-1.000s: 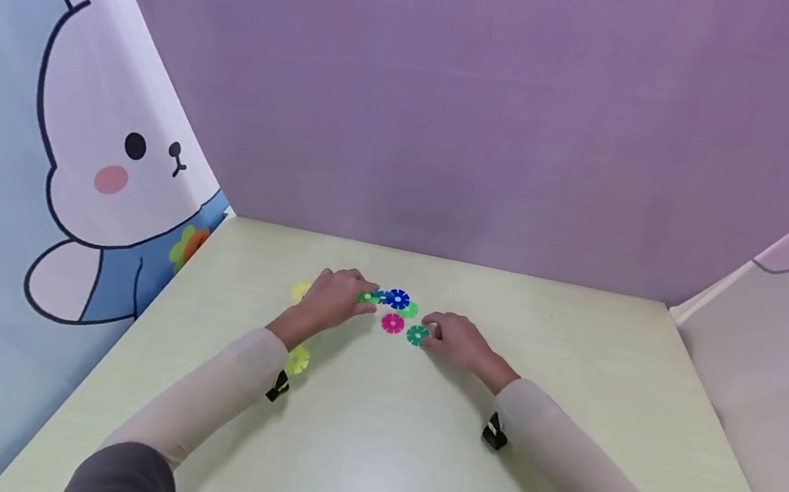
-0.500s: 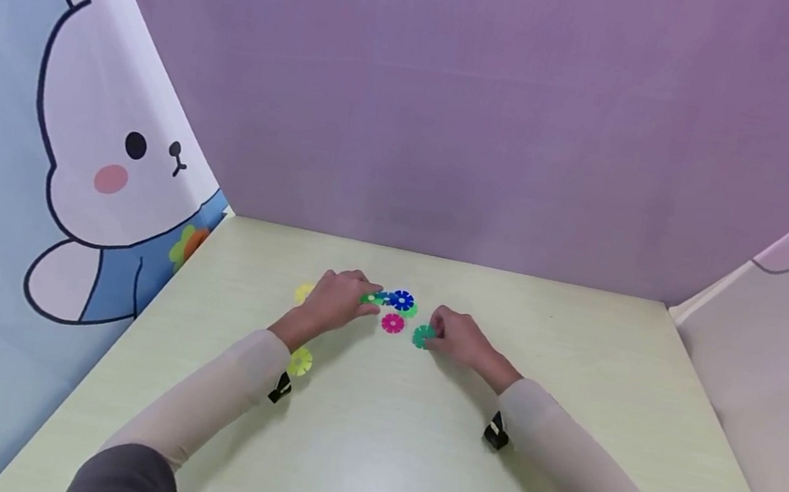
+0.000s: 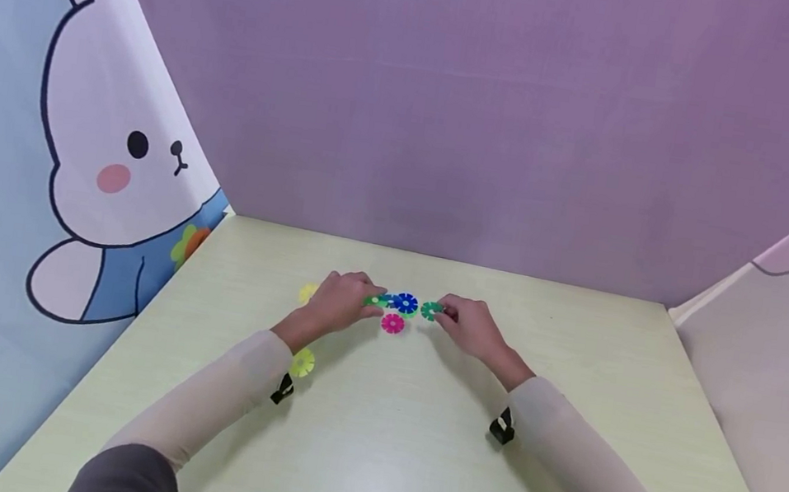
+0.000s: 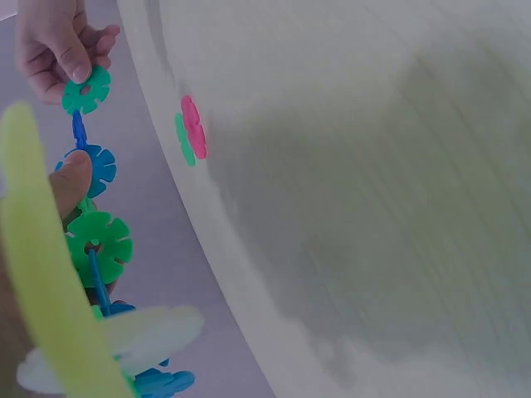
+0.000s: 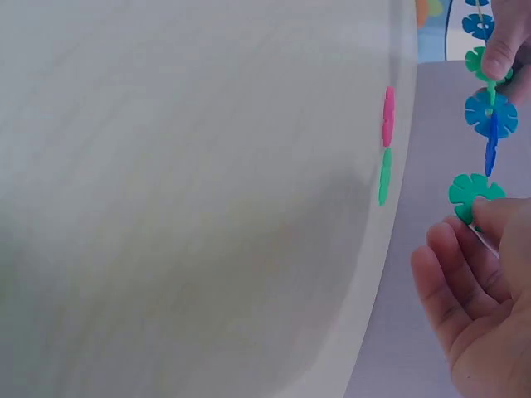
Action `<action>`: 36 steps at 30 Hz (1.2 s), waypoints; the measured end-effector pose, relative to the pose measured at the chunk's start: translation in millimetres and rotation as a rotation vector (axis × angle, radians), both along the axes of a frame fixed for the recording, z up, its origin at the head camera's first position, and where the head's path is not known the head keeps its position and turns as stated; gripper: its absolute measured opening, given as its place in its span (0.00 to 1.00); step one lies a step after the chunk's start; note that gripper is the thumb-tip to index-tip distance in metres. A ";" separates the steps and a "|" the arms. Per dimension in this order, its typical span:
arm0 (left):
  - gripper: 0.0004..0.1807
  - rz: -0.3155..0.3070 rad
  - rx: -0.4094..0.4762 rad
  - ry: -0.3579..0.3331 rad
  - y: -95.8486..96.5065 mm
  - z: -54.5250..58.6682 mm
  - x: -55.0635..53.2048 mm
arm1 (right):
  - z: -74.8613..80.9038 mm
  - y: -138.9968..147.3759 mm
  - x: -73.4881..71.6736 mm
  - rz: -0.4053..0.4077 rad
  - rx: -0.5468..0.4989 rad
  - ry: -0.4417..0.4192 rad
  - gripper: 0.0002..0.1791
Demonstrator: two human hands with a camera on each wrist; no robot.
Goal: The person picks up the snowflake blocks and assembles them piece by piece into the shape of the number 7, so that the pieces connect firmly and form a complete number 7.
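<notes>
My left hand point(image 3: 343, 297) pinches a chain of interlocked plastic snowflake discs above the table. Its thumb lies by a green disc point(image 4: 116, 240) and a blue disc point(image 4: 102, 170); a dark blue disc point(image 3: 405, 303) forms the end towards the right. My right hand point(image 3: 472, 327) pinches a loose green snowflake disc point(image 5: 466, 192) between thumb and fingers, close to that dark blue end. In the left wrist view, a blurred yellow disc point(image 4: 46, 249) and a whitish disc point(image 4: 153, 336) loom near the camera. My left palm hides part of the chain.
A pink disc point(image 3: 392, 324) and a light green disc point(image 4: 184, 139) lie side by side on the pale table point(image 3: 385, 428). Yellow discs point(image 3: 302, 363) show beside my left hand and wrist. A purple cloth wall point(image 3: 456, 121) rises behind the table's far edge.
My right hand has taken the green disc from the table and raised it towards the chain's dark blue end. The left hand has shifted slightly right with the chain.
</notes>
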State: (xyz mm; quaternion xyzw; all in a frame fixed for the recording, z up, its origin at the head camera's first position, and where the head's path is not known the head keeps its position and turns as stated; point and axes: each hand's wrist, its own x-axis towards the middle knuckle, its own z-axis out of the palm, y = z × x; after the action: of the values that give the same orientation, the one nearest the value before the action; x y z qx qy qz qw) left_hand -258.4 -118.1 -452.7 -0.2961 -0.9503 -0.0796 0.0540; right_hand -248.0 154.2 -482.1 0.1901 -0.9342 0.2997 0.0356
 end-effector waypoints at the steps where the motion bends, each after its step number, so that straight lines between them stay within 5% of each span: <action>1: 0.24 -0.002 0.005 -0.005 0.3 0.2 0.6 | 0.4 -0.2 -0.2 0.001 0.000 0.004 0.04; 36: 0.25 -0.080 -0.038 0.017 6.8 1.0 5.7 | 11.6 -6.4 4.5 0.086 0.098 0.142 0.06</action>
State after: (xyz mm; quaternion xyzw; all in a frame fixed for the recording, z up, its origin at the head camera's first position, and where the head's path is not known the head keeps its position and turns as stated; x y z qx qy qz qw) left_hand -252.6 -111.2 -451.7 -0.3355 -0.9386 -0.0609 0.0531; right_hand -243.5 147.8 -470.5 0.2522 -0.9339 0.2408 0.0794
